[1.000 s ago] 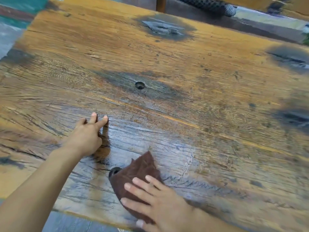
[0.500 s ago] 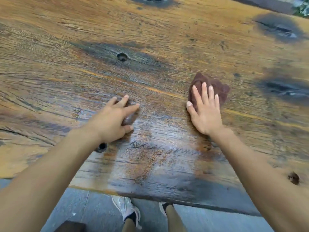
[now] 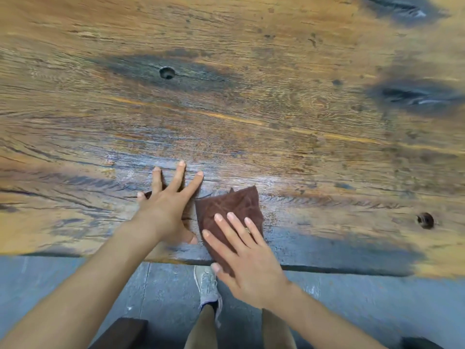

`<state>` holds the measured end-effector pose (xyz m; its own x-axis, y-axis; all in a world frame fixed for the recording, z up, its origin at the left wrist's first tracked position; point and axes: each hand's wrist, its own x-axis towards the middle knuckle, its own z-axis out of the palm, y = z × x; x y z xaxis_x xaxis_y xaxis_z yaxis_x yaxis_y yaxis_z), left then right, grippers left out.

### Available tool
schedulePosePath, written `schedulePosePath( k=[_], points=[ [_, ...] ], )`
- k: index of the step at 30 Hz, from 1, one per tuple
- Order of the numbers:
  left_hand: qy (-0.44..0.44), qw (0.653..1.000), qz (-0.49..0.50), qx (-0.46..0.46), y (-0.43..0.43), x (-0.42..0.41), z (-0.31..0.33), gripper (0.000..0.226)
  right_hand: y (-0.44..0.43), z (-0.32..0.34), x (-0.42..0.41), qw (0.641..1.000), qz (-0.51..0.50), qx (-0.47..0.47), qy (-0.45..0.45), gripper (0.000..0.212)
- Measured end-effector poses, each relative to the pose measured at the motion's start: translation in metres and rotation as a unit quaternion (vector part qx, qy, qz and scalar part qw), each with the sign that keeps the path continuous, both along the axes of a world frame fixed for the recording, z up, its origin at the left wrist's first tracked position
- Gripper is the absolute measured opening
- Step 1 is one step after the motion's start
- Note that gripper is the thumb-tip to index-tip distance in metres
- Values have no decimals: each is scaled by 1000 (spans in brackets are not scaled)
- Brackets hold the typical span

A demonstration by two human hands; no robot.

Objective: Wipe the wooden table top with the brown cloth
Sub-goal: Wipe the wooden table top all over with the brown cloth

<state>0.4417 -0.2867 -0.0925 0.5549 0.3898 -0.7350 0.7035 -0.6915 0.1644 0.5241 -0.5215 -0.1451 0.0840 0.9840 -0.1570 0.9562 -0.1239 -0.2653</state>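
Grey floor (image 3: pixel 352 298) shows below the near edge of the wooden table top (image 3: pixel 251 109), with 1 grey shoe (image 3: pixel 207 285) under it. At that near edge the right hand (image 3: pixel 246 258) lies flat, fingers spread, pressing the brown cloth (image 3: pixel 234 207), whose near part overhangs the edge. Just beside it the left hand (image 3: pixel 166 210) rests open, fingers splayed on the bare wood. Farther in, a round hole (image 3: pixel 167 73) sits in a dark stain.
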Motion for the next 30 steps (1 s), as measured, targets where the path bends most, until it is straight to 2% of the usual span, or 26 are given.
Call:
schedulePosePath(
  k=[4,7,11,13,15,17,20,24,28,30],
  points=[
    [6,1000,9,-9,0,0,5,142,-30,1,27,996,-93,8,11,60],
    [-4,1000,16,-10,-1,-2,8,142,-89,4,90,979,-202,-12,-5,61],
    [8,1000,22,-3,-4,2,11,142,-175,18,182,898,-437,-56,-17,70],
    [18,1000,22,-1,-4,5,13,145,-176,16,189,859,-507,-63,-14,76],
    [10,1000,15,8,-3,4,10,146,-146,14,175,843,-536,-50,-11,78],
    [4,1000,18,19,-4,3,9,146,-102,11,153,864,-503,-36,-8,75],
    [-3,999,26,26,-4,0,7,147,-28,3,114,914,-405,-29,8,71],
    [-29,999,27,33,0,-6,-3,150,63,-3,70,965,-260,-22,33,75],
    [-39,998,19,42,3,-11,-11,147,87,-7,83,987,-156,3,42,69],
    [-60,995,-2,75,1,-10,-13,134,75,-8,111,989,-141,15,44,64]
  ],
)
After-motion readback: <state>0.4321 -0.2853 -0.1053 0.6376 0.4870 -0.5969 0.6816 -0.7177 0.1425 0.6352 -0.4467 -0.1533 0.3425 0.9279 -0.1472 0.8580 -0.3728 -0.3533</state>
